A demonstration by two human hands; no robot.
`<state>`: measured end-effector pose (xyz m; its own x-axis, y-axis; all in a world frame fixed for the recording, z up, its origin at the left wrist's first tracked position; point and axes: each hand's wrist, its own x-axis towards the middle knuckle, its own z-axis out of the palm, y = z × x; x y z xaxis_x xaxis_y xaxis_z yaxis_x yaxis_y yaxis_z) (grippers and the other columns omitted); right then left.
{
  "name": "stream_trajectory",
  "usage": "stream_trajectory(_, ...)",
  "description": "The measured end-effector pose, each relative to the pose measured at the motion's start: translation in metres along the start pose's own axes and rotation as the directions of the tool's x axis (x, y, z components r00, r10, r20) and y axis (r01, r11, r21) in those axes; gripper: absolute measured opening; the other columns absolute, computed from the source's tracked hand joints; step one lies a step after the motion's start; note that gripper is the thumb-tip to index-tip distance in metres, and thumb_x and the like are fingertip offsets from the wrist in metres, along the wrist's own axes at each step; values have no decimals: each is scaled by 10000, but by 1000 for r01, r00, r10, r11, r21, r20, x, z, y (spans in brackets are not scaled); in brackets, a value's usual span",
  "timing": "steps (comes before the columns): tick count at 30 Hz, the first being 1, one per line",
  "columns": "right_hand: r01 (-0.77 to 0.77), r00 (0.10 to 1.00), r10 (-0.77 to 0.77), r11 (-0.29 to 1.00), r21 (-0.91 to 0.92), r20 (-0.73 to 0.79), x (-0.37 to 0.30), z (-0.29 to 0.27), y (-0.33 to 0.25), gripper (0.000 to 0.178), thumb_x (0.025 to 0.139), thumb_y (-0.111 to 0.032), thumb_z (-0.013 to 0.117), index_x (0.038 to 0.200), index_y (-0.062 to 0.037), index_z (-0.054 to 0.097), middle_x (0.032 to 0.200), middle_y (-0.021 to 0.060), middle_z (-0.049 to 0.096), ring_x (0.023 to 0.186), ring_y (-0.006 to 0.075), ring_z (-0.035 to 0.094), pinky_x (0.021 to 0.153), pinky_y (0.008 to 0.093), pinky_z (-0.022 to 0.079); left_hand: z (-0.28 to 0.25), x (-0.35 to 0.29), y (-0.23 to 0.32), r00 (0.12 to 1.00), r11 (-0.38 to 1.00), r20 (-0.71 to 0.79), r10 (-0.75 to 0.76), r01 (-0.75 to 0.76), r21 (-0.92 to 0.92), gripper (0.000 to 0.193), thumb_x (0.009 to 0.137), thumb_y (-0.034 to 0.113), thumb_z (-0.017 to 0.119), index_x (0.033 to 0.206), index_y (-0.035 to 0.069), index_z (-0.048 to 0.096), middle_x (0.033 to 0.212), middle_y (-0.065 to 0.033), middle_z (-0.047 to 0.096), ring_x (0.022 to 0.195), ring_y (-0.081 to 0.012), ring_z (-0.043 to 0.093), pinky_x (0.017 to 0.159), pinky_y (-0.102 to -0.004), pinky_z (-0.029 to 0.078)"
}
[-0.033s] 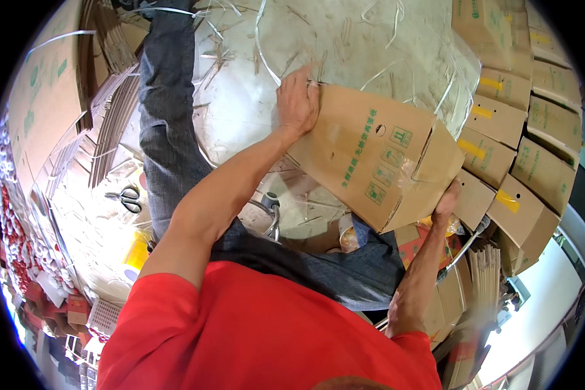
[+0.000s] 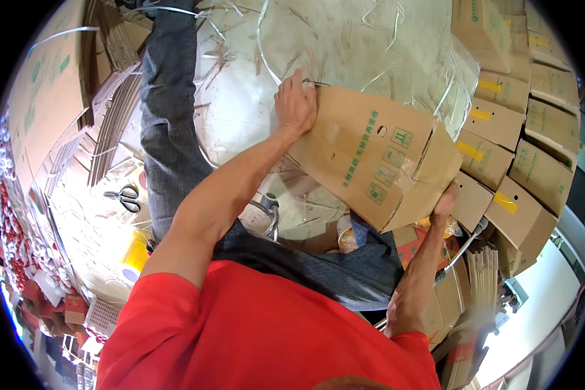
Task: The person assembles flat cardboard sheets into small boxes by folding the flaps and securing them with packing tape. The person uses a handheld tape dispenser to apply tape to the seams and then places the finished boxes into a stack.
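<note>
Cardboard carton (image 2: pixel 370 153) sits between the two hands, out in front of the torso and right of centre, over the floor (image 2: pixel 253 162). Long axis runs diagonally: far-left end up by the left hand (image 2: pixel 296 107), near-right end down by the right hand (image 2: pixel 446 200). Neither hand is nearer; both are in contact, one per end. Broad face with green print points up at the camera, tilted; clear tape (image 2: pixel 406 177) crosses the edge toward the near-right end. Left fingers: extended, close together, laid along the far-left end and holding it, not curled tight. Right hand: grips low on the near-right end; fingers mostly hidden behind the board, so can't tell how far they wrap. Nothing else in either hand. Carton's lowest corner overlaps the bent jeans leg (image 2: pixel 312 270) in view; can't tell if it touches. Stacked cartons (image 2: pixel 481 156) with yellow tape stand just beyond the right hand; black-handled scissors (image 2: pixel 129 198) and a yellow tape roll (image 2: pixel 135 255) lie well apart, off to the left.
</note>
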<state>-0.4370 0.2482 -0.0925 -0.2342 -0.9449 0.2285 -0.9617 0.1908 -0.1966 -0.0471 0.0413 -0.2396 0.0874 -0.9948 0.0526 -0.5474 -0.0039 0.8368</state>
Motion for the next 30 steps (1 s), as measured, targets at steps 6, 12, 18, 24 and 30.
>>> stream_trajectory(6,-437,899,420,879,189,124,10,-2,6,500,1105,-281,374,1037,78,715,920,178,741,817,305,653,814,436,526,1,-24,-52,753,868,564,-339,481,-121,562,1088,440,475,1424,-6,542,1310,-280,636,1230,-430,598,1080,-510,440)
stream_trajectory(12,-486,859,499,725,488,113,-18,-20,-1,442,1115,-273,440,1221,90,668,1116,172,741,983,262,676,903,390,529,-167,-11,63,667,584,743,54,583,-565,428,1093,244,583,1423,-24,541,1305,-99,661,1154,-162,646,998,-342,549)
stream_trajectory(18,-412,849,513,791,452,-125,3,-72,-37,412,1113,-243,491,1317,94,611,1248,175,715,1098,240,670,966,366,519,-259,23,155,672,780,704,231,305,-547,416,1090,244,595,1417,-11,566,1172,-68,718,1035,-136,694,894,-318,592)
stream_trajectory(24,-206,676,658,601,772,-332,29,-116,-106,429,1110,-175,509,1431,110,497,1385,192,659,1300,262,614,1116,366,453,-229,82,234,752,731,416,512,-127,-670,374,1080,284,615,1355,31,636,1131,-58,730,1000,-154,689,861,-342,590)
stream_trajectory(30,-131,596,670,625,770,-443,46,-125,-126,433,1101,-162,512,1421,128,486,1367,222,666,1300,284,624,1125,373,451,-222,318,505,891,79,122,438,97,-992,443,1056,396,572,1310,33,599,1214,-118,689,1094,-230,650,918,-370,546)
